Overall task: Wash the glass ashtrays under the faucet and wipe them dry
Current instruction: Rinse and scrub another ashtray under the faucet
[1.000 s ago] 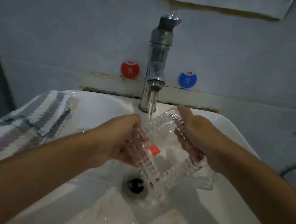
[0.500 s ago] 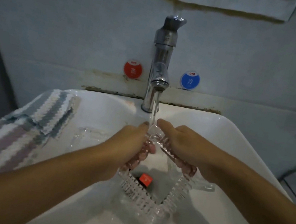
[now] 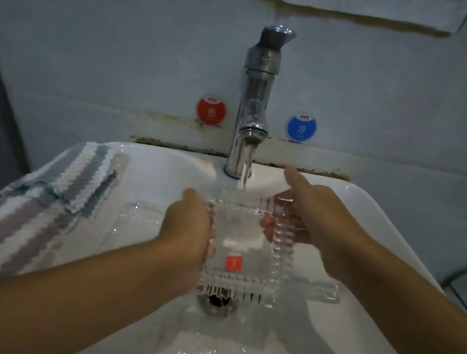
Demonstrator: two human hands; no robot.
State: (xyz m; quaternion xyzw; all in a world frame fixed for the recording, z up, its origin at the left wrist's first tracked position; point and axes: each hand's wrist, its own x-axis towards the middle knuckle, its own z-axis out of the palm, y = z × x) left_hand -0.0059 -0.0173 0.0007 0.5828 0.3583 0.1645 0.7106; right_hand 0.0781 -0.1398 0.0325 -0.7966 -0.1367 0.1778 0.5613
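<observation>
Head view: drain (image 3: 218,300) lowest, above it glass ashtray (image 3: 240,248) under running faucet (image 3: 253,112), left hand (image 3: 187,230) and right hand (image 3: 308,216) gripping opposite edges. Rinsing underway; wiping with striped towel (image 3: 37,207) undone.

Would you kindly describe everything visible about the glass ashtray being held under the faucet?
The glass ashtray is square, clear, with ribbed, notched walls and a small red sticker near its front. It is held roughly level over the sink drain, water from the faucet striking its far edge. The left hand grips its left wall, the right hand its right wall.
</observation>
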